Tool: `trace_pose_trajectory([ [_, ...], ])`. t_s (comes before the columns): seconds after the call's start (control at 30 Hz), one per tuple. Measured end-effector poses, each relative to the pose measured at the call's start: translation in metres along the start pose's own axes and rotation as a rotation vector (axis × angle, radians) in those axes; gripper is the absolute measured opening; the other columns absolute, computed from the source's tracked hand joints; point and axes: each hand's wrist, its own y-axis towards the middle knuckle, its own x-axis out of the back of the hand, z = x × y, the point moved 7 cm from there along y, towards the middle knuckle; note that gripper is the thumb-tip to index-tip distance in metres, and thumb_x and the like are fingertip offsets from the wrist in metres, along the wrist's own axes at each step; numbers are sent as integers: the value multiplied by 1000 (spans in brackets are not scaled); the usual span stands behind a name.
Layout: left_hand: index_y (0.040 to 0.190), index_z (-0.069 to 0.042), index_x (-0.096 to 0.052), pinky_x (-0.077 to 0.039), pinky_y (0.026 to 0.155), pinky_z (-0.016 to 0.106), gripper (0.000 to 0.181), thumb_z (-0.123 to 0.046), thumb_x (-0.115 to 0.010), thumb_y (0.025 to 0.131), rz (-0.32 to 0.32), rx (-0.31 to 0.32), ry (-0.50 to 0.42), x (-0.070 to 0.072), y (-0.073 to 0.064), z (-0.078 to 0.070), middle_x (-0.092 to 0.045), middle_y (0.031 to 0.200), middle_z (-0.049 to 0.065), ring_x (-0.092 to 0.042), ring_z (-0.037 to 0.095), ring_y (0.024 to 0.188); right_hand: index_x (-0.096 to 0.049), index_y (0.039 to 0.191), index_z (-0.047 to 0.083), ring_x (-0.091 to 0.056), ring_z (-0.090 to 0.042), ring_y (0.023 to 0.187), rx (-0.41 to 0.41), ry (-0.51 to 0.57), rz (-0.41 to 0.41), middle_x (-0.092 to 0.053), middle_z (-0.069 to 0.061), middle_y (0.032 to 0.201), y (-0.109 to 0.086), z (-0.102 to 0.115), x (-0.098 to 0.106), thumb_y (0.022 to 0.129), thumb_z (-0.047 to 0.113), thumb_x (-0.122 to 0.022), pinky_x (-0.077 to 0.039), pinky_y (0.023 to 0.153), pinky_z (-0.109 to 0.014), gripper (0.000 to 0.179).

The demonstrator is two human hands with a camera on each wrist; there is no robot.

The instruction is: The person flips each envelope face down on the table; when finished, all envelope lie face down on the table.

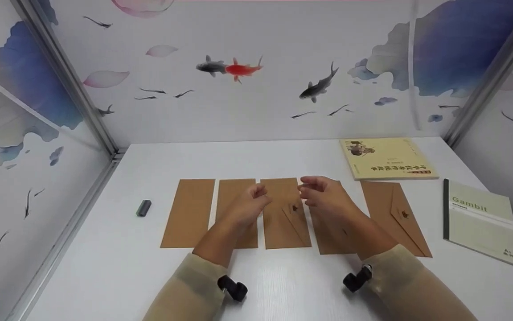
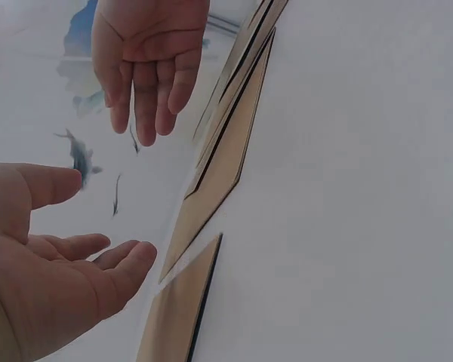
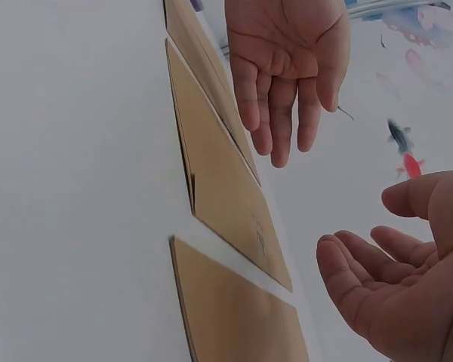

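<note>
Several brown paper envelopes lie side by side in a row across the white table. My left hand [image 1: 246, 208] is held over the second envelope from the left [image 1: 247, 232], its fingers loosely bent and nothing in them. Over the fourth envelope [image 1: 333, 236] hovers my right hand [image 1: 330, 200], also bare, with relaxed fingers. Between the two hands lies the middle envelope [image 1: 281, 232], its pointed flap and small dark print facing up. Both wrist views show the palms turned toward each other, with a gap between them, raised above the envelopes.
At the far left lies a small dark grey block [image 1: 144, 208]. The leftmost envelope [image 1: 188, 214] and the rightmost envelope [image 1: 381, 200] flank the hands. Back right is a yellow book [image 1: 390, 156]; a pale green notebook [image 1: 481, 227] lies at the right edge. Patterned panels enclose the table.
</note>
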Motion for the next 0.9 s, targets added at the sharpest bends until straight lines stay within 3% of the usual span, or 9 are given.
trace_pose_trajectory([
  [0.13, 167, -7, -33, -35, 131, 51, 70, -28, -61, 107, -7, -8, 34, -7, 0, 0, -39, 173, 12, -38, 34, 161, -50, 157, 6, -64, -33, 138, 7, -23, 13, -60, -18, 154, -4, -6, 7, 110, 21, -59, -54, 116, -43, 50],
  [0.37, 168, -7, -32, -32, 133, 54, 72, -31, -62, 106, -59, 7, 102, -3, -4, 5, -36, 174, 14, -32, 37, 164, -43, 160, -1, -65, -34, 138, -45, 52, 75, -57, -26, 154, -5, -17, -2, 109, 18, -62, -59, 110, -38, 58],
  [0.57, 166, -3, -35, -32, 133, 53, 69, -25, -61, 105, -48, -17, 62, 1, -3, 7, -38, 173, 18, -32, 37, 163, -43, 158, -6, -65, -32, 137, -80, 81, 73, -57, -28, 152, -5, -22, -5, 107, 15, -63, -58, 110, -36, 59],
  [0.73, 164, -5, -38, -35, 131, 50, 66, -22, -62, 105, -45, 7, -8, 6, 1, 11, -40, 171, 17, -36, 36, 162, -44, 158, -7, -62, -34, 141, -94, 98, 66, -57, -28, 154, -6, -23, -5, 107, 12, -62, -55, 114, -38, 57],
  [0.9, 165, -5, -37, -35, 131, 47, 67, -9, -62, 103, -47, 3, -26, 10, 5, 14, -44, 169, 15, -38, 34, 161, -49, 157, -2, -63, -31, 139, -118, 64, 50, -59, -23, 154, -10, -22, -6, 107, 17, -64, -56, 114, -36, 55],
])
